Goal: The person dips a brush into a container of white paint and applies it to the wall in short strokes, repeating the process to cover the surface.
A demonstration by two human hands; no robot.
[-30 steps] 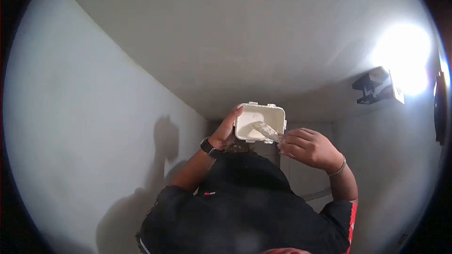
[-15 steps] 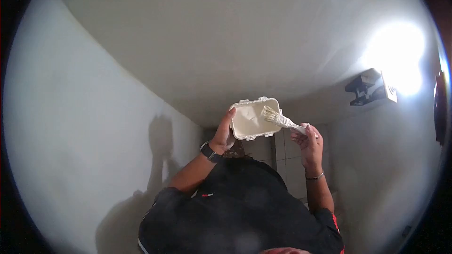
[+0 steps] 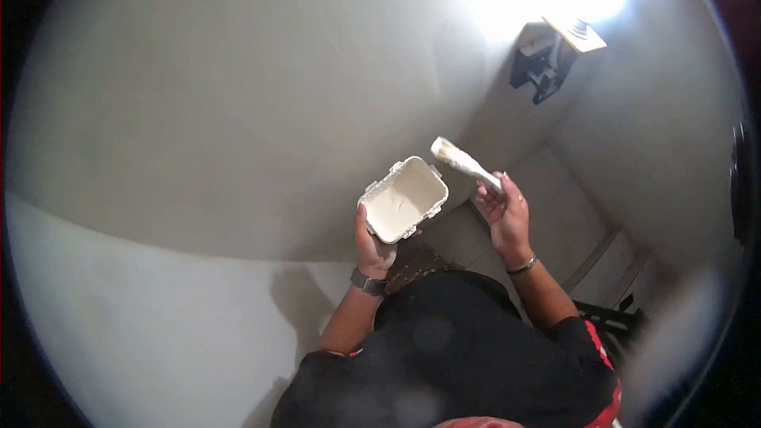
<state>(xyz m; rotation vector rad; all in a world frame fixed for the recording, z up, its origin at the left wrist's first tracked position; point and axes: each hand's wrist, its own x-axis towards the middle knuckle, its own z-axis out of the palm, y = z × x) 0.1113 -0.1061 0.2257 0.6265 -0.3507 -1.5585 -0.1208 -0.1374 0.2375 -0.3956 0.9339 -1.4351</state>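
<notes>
My left hand point(image 3: 374, 250) grips a white plastic tub point(image 3: 386, 235) by its near left side, thumb over the rim. White paint point(image 3: 396, 208) covers the bottom inside, and the rim is crusted with it. In my right hand point(image 3: 510, 218) is a paintbrush point(image 3: 468, 165), held by the end of its handle. The brush is coated in white and points up and left, apart from the tub and a little to its right. Its bristle tip is in the air, not touching the wall.
A grey-white wall point(image 3: 238, 111) fills the space ahead, meeting a lighter wall point(image 3: 158, 325) on the left. A bright lamp on a dark bracket point(image 3: 539, 71) is at upper right. Floor tiles point(image 3: 547, 198) show at right, with a dark object point(image 3: 610, 317) near my right elbow.
The brush has come up out of the tub and is now clear of it. The view has turned to the right, and the tub is tilted differently.
</notes>
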